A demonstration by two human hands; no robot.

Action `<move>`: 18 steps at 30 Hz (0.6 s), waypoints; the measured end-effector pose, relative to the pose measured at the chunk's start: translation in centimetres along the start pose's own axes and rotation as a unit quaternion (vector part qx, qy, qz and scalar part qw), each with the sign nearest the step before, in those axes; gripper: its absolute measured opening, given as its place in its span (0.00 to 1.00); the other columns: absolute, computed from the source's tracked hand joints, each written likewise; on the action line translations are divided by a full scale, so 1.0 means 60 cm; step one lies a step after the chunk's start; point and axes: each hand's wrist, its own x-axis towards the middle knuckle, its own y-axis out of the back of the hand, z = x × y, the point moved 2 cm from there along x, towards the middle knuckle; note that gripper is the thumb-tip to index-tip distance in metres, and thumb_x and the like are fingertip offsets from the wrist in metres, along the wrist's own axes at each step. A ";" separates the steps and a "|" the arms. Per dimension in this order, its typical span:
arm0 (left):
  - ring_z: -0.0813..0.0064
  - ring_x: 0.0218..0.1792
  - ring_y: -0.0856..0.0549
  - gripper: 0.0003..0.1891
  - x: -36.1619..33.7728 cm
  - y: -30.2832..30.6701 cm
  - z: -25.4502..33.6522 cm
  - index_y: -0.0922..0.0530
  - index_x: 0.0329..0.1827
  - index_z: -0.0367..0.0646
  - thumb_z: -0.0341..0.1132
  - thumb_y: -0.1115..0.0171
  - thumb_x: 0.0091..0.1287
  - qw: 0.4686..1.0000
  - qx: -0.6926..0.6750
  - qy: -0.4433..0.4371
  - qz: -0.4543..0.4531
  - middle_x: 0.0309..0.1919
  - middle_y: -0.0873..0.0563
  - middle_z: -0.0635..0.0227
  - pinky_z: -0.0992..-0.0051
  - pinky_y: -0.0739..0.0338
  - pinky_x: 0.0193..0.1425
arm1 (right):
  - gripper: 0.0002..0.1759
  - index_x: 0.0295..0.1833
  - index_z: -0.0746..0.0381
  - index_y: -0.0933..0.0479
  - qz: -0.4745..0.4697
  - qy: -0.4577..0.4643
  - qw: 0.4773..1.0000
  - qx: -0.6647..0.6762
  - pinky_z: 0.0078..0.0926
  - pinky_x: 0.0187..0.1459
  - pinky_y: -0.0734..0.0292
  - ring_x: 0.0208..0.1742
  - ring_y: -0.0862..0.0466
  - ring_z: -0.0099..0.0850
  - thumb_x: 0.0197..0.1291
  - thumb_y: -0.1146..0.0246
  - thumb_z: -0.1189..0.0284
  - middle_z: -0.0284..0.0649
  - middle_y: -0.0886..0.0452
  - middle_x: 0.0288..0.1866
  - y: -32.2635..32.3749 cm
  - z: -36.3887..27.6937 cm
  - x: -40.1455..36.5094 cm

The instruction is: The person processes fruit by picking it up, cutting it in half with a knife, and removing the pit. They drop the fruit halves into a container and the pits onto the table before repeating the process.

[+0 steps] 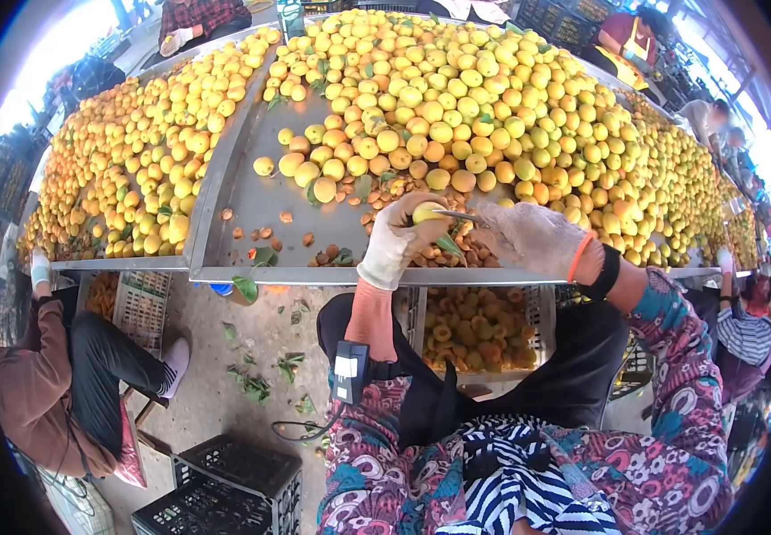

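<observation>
In the head view, my left hand (pixel 396 242), in a pale glove, is closed around a yellow apricot (pixel 426 212) above the table's front edge. A gloved right hand, my right hand (pixel 533 239), grips a small knife (pixel 459 216); its handle is hidden in the fingers. The blade points left and meets the apricot. Below both hands lie brown apricot pits (pixel 430 255) and a few green leaves. Behind them rises a large heap of whole apricots (pixel 492 116).
The metal table (pixel 305 275) has a raised rim and a divider (pixel 225 169). Between my knees stands a crate of apricot halves (pixel 479 325). Black crates (pixel 225 486) sit on the floor at lower left. Another person (pixel 42 392) sits at left; more people are around the table.
</observation>
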 end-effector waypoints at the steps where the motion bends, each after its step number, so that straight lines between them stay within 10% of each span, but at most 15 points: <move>1: 0.83 0.34 0.19 0.18 -0.002 -0.002 0.001 0.22 0.50 0.36 0.33 0.30 0.58 0.999 -0.053 -0.002 0.009 0.35 0.17 0.70 0.84 0.24 0.37 | 0.13 0.49 0.62 0.30 0.023 0.005 0.999 0.035 0.48 0.30 0.25 0.31 0.18 0.53 0.66 0.43 0.65 0.52 0.21 0.25 -0.010 0.001 0.002; 6: 0.82 0.32 0.21 0.15 -0.007 -0.004 -0.012 0.22 0.48 0.35 0.34 0.35 0.61 0.972 -0.226 -0.047 0.050 0.35 0.19 0.69 0.82 0.26 0.38 | 0.13 0.51 0.64 0.31 0.112 0.051 0.983 0.138 0.43 0.29 0.28 0.29 0.20 0.54 0.67 0.44 0.67 0.53 0.24 0.24 -0.065 -0.004 0.027; 8: 0.80 0.35 0.23 0.14 0.007 -0.014 -0.027 0.27 0.51 0.37 0.38 0.45 0.70 0.896 0.231 -0.358 0.130 0.39 0.22 0.68 0.82 0.27 0.38 | 0.14 0.51 0.65 0.31 0.142 0.049 0.972 0.181 0.42 0.29 0.29 0.29 0.21 0.54 0.67 0.44 0.67 0.54 0.24 0.25 -0.085 -0.021 0.041; 10: 0.78 0.37 0.23 0.13 0.019 -0.005 -0.071 0.29 0.50 0.37 0.39 0.49 0.74 0.881 0.175 -0.402 0.177 0.41 0.22 0.67 0.79 0.26 0.40 | 0.13 0.50 0.64 0.31 0.157 0.038 0.966 0.200 0.43 0.29 0.28 0.30 0.20 0.54 0.67 0.44 0.66 0.55 0.23 0.25 -0.099 -0.028 0.057; 13: 0.82 0.36 0.24 0.14 0.020 0.013 -0.064 0.28 0.49 0.37 0.41 0.54 0.76 0.948 0.166 -0.215 0.168 0.43 0.22 0.67 0.82 0.27 0.39 | 0.13 0.48 0.63 0.30 0.165 0.025 0.968 0.185 0.47 0.30 0.26 0.31 0.19 0.54 0.67 0.45 0.63 0.54 0.22 0.25 -0.099 -0.023 0.071; 18: 0.74 0.40 0.19 0.13 0.023 -0.005 -0.027 0.25 0.52 0.34 0.32 0.50 0.71 0.966 0.120 -0.174 0.151 0.46 0.19 0.62 0.77 0.24 0.44 | 0.14 0.47 0.63 0.30 0.152 0.012 0.982 0.114 0.47 0.29 0.27 0.30 0.19 0.53 0.67 0.45 0.62 0.53 0.23 0.23 -0.067 -0.006 0.067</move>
